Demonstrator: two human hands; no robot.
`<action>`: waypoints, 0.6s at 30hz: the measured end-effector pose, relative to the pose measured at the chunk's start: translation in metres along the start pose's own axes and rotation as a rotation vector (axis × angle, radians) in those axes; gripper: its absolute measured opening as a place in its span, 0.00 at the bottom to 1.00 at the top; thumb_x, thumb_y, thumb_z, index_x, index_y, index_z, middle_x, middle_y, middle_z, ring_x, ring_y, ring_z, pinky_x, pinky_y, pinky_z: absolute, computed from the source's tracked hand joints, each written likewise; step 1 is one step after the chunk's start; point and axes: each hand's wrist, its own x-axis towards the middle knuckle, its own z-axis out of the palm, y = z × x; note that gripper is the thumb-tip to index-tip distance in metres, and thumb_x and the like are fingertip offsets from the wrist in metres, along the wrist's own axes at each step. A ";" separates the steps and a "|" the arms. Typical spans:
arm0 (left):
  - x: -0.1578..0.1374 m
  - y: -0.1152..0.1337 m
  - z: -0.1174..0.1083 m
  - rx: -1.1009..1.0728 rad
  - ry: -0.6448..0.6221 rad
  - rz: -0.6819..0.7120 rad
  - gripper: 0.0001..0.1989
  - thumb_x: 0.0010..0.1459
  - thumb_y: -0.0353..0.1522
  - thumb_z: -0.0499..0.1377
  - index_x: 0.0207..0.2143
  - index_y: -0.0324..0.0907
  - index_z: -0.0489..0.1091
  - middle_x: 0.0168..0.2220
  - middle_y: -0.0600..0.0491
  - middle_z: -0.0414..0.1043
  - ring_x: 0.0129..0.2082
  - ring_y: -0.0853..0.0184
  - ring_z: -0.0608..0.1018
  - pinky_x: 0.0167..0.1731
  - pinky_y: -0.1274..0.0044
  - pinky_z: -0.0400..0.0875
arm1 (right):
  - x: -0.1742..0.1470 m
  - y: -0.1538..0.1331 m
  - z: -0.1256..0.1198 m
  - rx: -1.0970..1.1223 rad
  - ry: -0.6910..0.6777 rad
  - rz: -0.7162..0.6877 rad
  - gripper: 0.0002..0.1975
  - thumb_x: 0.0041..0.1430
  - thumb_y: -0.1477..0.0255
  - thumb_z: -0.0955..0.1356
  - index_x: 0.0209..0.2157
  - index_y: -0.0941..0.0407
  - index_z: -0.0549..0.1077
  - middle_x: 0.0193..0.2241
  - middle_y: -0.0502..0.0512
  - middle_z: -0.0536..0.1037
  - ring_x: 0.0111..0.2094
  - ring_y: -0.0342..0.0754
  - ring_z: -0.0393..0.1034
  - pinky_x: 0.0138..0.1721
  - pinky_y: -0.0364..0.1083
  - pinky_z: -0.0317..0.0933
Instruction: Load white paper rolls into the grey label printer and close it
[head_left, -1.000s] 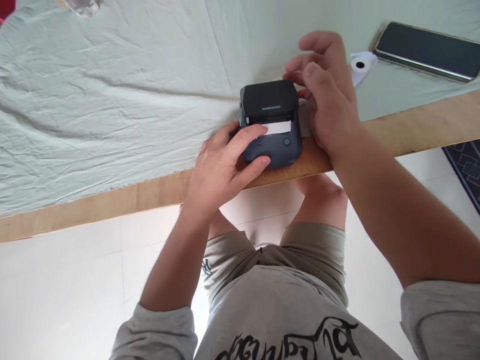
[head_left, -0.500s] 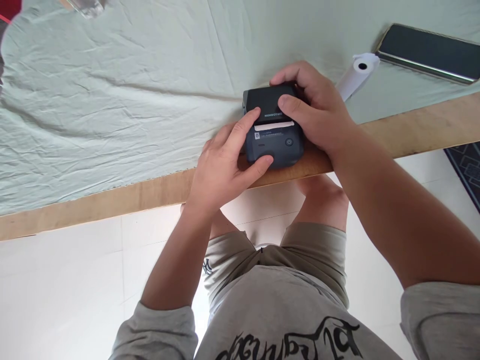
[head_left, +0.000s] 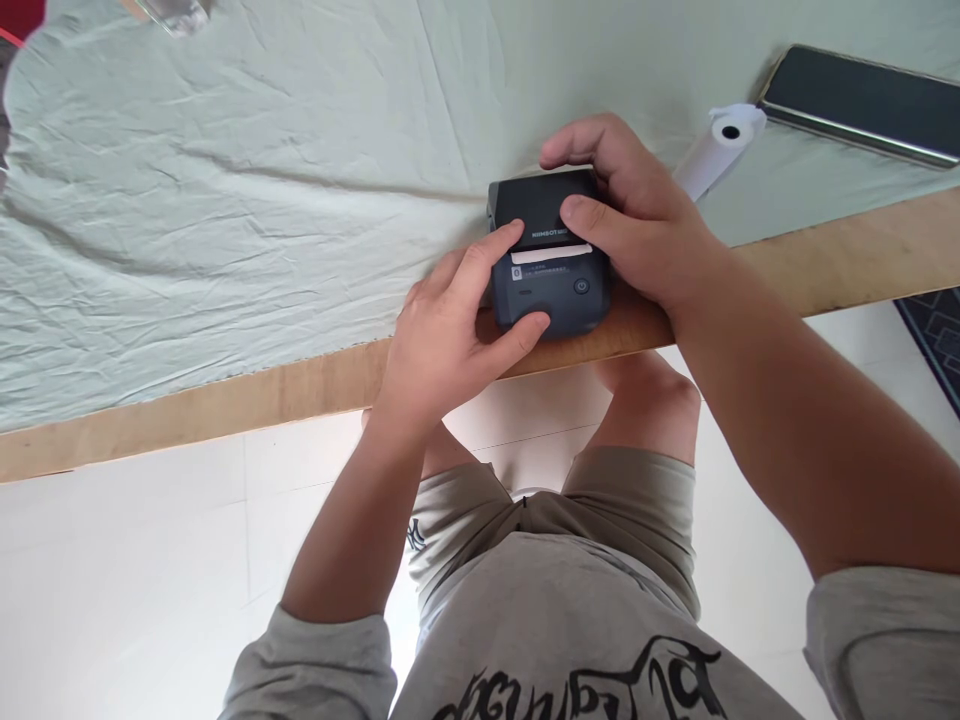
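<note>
A dark label printer (head_left: 551,300) lies at the table's near edge, its black lid (head_left: 541,200) down and a white paper strip (head_left: 551,254) showing in the slot. My left hand (head_left: 461,320) holds its left side, index fingertip on the lid and thumb on the front by the body's near edge. Against the right side rests my right hand (head_left: 637,215), its thumb on the lid. The right index finger is bent above the far corner, a little apart from the lid; the other right fingers are partly hidden.
Right of the printer stands a white paper roll (head_left: 716,150), tilted in view. A dark phone (head_left: 870,100) lies beyond it. Pale green cloth (head_left: 300,200) covers the table up to a bare wooden edge (head_left: 225,395). A clear object (head_left: 178,14) is cut off at the top left.
My right index finger has lifted slightly off the lid's far edge. The left hand keeps its hold, and the whole view has shifted a few pixels.
</note>
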 end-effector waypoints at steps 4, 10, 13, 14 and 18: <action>0.000 -0.001 0.001 0.013 0.009 -0.001 0.32 0.69 0.51 0.59 0.72 0.55 0.63 0.68 0.51 0.75 0.65 0.50 0.79 0.64 0.58 0.77 | 0.002 0.001 -0.001 -0.007 -0.020 0.000 0.31 0.61 0.46 0.67 0.58 0.50 0.67 0.58 0.55 0.71 0.49 0.44 0.65 0.65 0.52 0.66; 0.000 0.003 0.000 -0.002 0.010 -0.008 0.31 0.69 0.50 0.60 0.70 0.55 0.65 0.67 0.52 0.76 0.65 0.51 0.79 0.65 0.58 0.77 | 0.003 0.000 -0.002 0.010 -0.034 -0.024 0.30 0.61 0.47 0.68 0.57 0.50 0.67 0.58 0.54 0.72 0.54 0.44 0.65 0.65 0.49 0.65; -0.001 0.003 0.000 -0.007 0.007 -0.023 0.32 0.68 0.50 0.60 0.70 0.54 0.65 0.67 0.53 0.76 0.65 0.51 0.79 0.64 0.58 0.78 | 0.002 0.001 -0.001 0.014 -0.030 -0.031 0.25 0.63 0.53 0.68 0.57 0.50 0.68 0.58 0.53 0.72 0.54 0.43 0.66 0.65 0.49 0.66; -0.001 0.003 -0.001 -0.006 0.008 -0.030 0.32 0.68 0.50 0.60 0.71 0.54 0.65 0.67 0.53 0.76 0.64 0.51 0.80 0.65 0.57 0.77 | 0.002 0.002 0.000 0.011 -0.024 -0.031 0.24 0.64 0.55 0.67 0.57 0.50 0.68 0.58 0.53 0.72 0.54 0.42 0.67 0.66 0.49 0.65; 0.001 0.002 0.000 -0.008 0.007 -0.036 0.34 0.67 0.50 0.61 0.71 0.52 0.65 0.66 0.52 0.76 0.63 0.50 0.80 0.65 0.53 0.77 | 0.001 0.005 0.003 -0.013 0.020 -0.039 0.27 0.69 0.53 0.67 0.59 0.58 0.69 0.58 0.59 0.72 0.57 0.42 0.67 0.71 0.51 0.66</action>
